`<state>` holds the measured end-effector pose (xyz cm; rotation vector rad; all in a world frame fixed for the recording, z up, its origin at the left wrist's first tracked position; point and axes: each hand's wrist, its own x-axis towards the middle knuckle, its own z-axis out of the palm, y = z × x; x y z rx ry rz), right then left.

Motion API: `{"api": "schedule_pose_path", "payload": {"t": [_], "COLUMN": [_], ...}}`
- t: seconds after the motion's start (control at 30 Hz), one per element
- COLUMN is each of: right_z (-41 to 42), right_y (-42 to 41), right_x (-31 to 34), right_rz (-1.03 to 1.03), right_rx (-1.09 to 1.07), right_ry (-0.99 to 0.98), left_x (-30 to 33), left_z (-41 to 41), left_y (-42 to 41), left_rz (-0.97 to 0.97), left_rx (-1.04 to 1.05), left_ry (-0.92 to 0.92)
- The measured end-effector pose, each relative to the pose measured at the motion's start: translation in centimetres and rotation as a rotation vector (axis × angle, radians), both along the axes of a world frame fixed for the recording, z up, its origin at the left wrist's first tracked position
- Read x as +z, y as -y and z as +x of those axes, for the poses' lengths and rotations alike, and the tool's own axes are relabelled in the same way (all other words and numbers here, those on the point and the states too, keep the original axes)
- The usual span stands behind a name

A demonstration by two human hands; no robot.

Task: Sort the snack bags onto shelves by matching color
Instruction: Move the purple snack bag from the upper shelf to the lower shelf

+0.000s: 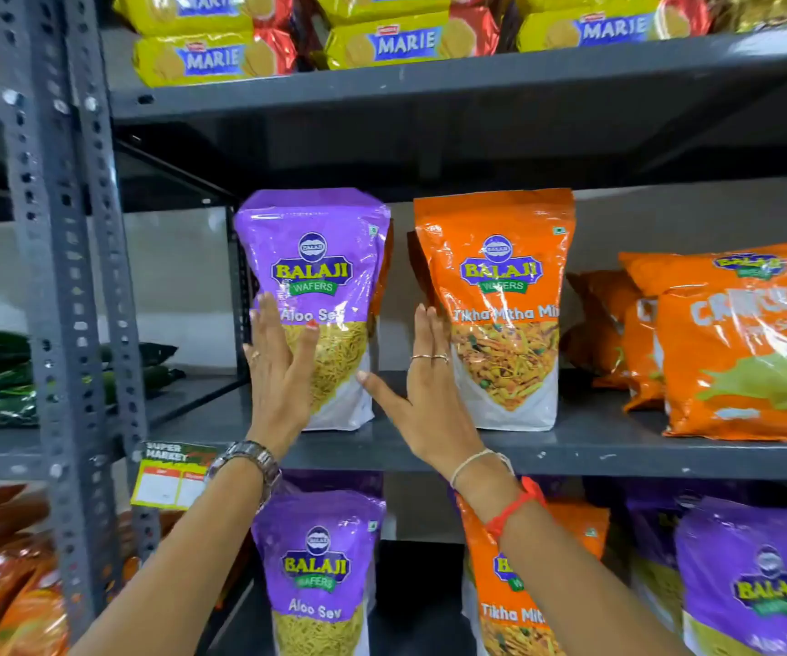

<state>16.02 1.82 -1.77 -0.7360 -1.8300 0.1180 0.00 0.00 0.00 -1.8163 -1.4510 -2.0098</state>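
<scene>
Purple bag [315, 277] upright – glossy (yellow sev window) – beside orange bag [500, 295].

Both forearms extended upward and forward from the lower frame edge. The left hand [282, 366] was held flat, fingers straight and together, palm facing away, with a metal watch [247, 459] on the wrist. The right hand [429, 395] was likewise flat, thumb splayed leftward, rings on two fingers, and threads at the wrist.
</scene>
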Motion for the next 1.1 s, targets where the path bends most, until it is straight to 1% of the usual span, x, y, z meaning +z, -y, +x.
{"api": "schedule_pose_path", "payload": {"t": [0.07, 0.13, 0.2, 0.27, 0.3, 0.4, 0.53, 0.67, 0.73, 0.87, 0.93, 1.1], "right_z": [-1.5, -3.5, -5.1, -6.1, -6.5, -6.9, -6.7, -5.9, -5.2, -3.7, -2.8, 0.1], "right_y": [-0.6, -1.4, -2.0, -3.2, -3.5, -3.9, -3.8, -3.5, -2.9, -1.3, -0.4, 2.6], "right_x": [0.3, 0.6, 0.9, 0.8, 0.7, 0.4, 0.5, 0.4, 0.2, -0.2, -0.5, -1.7], "right_rz": [-0.119, -0.248, -0.367, -0.433, -0.445, -0.466, -0.494, -0.54, -0.536, -0.486, -0.459, -0.412], "right_rx": [0.095, 0.15, 0.174, 0.205, 0.219, 0.264, 0.255, 0.265, 0.283, 0.294, 0.293, 0.348], "right_ry": [-0.015, -0.02, -0.084, -0.149, -0.165, -0.153, -0.158, -0.195, -0.212, -0.26, -0.286, -0.288], "left_x": [0.3, -0.2, -1.2, -1.7, -1.3, -0.9, -1.2, -1.3, -1.4, -1.6, -1.8, -2.3], "left_z": [-0.8, -3.2, -5.4, -6.5, -5.9, -5.4, -6.2, -5.3, -5.1, -4.1, -3.3, -0.9], "left_y": [-0.3, -2.1, -4.2, -5.5, -5.0, -4.3, -4.4, -2.8, -1.6, 1.5, 3.2, 7.5], "left_rz": [-0.01, -0.055, -0.176, -0.248, -0.248, -0.262, -0.322, -0.317, -0.325, -0.362, -0.371, -0.353], "left_rx": [-0.13, -0.225, -0.317, -0.395, -0.41, -0.377, -0.379, -0.481, -0.541, -0.584, -0.565, -0.441], "left_ry": [0.245, 0.412, 0.568, 0.651, 0.671, 0.627, 0.588, 0.509, 0.461, 0.4, 0.385, 0.357]}}
